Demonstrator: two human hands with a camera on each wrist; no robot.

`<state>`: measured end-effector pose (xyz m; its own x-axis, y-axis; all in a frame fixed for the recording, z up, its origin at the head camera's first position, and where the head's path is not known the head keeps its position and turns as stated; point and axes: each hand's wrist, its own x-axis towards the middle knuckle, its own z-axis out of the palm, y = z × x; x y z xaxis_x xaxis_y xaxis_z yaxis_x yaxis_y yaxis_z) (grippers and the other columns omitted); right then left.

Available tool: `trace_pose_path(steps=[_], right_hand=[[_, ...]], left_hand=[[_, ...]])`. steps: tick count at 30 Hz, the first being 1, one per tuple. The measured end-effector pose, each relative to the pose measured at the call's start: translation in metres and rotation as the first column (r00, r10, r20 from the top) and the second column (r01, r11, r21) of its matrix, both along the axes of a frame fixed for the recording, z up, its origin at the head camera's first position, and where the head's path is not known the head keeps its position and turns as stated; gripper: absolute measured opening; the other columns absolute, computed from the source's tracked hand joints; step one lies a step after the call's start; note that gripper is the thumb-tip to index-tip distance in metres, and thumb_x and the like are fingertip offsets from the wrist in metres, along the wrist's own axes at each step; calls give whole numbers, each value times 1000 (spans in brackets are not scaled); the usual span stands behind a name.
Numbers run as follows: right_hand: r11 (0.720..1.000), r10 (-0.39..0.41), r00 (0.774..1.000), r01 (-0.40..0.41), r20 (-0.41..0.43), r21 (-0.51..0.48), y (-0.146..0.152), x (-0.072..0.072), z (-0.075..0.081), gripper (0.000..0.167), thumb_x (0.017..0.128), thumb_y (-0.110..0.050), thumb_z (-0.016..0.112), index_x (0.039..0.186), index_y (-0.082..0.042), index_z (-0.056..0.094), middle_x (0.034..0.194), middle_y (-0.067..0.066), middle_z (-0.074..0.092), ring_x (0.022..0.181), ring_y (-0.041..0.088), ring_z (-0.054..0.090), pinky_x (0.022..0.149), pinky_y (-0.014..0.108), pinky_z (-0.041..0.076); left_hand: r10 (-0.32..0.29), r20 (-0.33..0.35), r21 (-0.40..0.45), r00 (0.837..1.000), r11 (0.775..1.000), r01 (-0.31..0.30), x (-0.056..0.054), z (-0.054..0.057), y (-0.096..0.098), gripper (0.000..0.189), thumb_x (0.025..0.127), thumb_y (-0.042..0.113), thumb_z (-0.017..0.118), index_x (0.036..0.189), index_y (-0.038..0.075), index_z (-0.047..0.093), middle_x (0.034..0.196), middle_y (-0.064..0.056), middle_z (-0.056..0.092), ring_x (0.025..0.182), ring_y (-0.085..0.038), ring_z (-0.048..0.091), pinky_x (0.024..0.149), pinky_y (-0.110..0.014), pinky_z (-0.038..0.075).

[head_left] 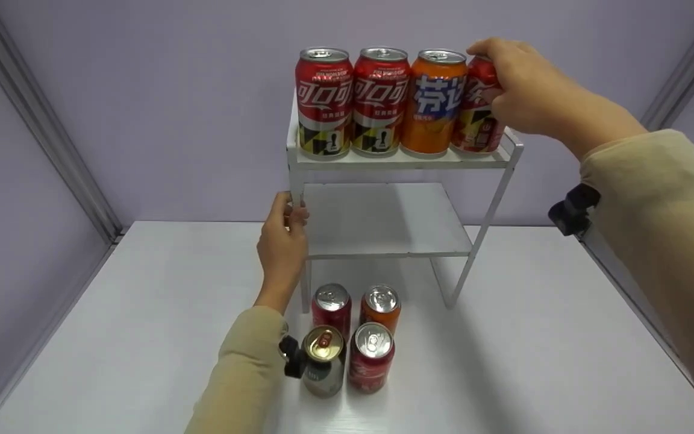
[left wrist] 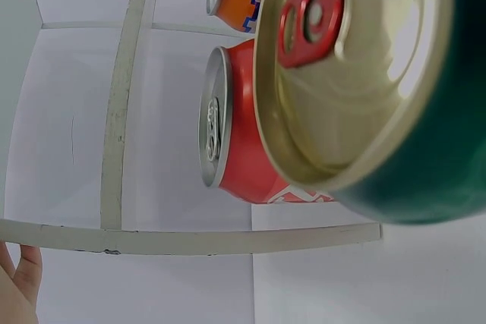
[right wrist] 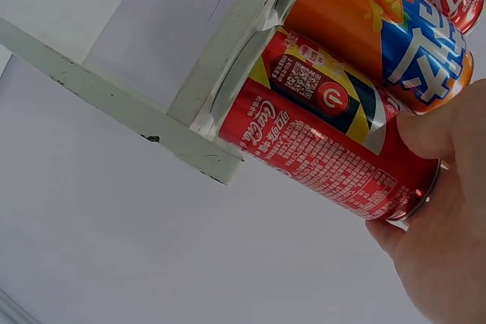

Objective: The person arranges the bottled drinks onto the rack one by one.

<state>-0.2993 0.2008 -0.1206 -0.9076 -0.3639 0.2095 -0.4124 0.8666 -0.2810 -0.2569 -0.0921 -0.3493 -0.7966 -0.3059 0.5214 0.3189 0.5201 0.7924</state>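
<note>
The left hand (head_left: 282, 241) curls its fingers around the front left post of the white rack (head_left: 383, 161), well below and to the left of the top shelf. At the right end of that shelf's row, the red can (head_left: 478, 108) stands upright, its long axis vertical, with its base on the shelf beside the orange can (head_left: 433, 102). The right hand (head_left: 525, 87), far the nearer, wraps it from the right side, thumb on the can's wall.

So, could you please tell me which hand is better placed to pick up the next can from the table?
Probably the left hand: it only grips the rack's front post, just above the four cans on the table. The right hand is occupied, its fingers around the red can on the top shelf.
</note>
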Motion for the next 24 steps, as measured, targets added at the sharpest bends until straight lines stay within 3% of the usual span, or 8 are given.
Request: trace_pose_path(steps=[4, 9, 15, 24], right_hand=[[1000, -12, 1000, 12, -27, -15, 3, 1, 2, 54, 106, -13, 35, 157, -7, 19, 159, 24, 19, 147, 40, 13, 115, 61, 15], [996, -63, 992, 70, -110, 59, 6, 1, 1, 56, 107, -32, 40, 155, -6, 28, 155, 25, 29, 143, 44, 22, 115, 61, 16], [997, -55, 991, 61, -125, 43, 9, 3, 1, 52, 105, -22, 46, 153, -6, 31, 146, 27, 41, 134, 46, 34, 112, 60, 26], [996, -19, 998, 13, -63, -87, 8, 3, -4, 55, 100, 2, 45, 153, -9, 31, 146, 25, 38, 136, 44, 35, 111, 59, 28]], left_hand=[[3, 1, 1, 1000, 1000, -3, -1, 0, 0, 13, 103, 7, 48, 111, 11, 58, 96, -4, 68, 89, -20, 66, 67, -37, 50], [12, 7, 6, 1000, 1000, -12, -1, 0, 2, 13, 103, 7, 49, 111, 10, 58, 95, -5, 68, 89, -21, 67, 67, -39, 50], [11, 2, 5, 1000, 1000, -11, -2, 0, 3, 11, 104, 9, 50, 111, 10, 58, 93, -5, 67, 89, -21, 67, 67, -40, 51], [18, 1, 0, 1000, 1000, -18, -3, -2, 2, 11, 104, 11, 49, 111, 10, 58, 92, -5, 66, 82, -20, 63, 64, -36, 48]])
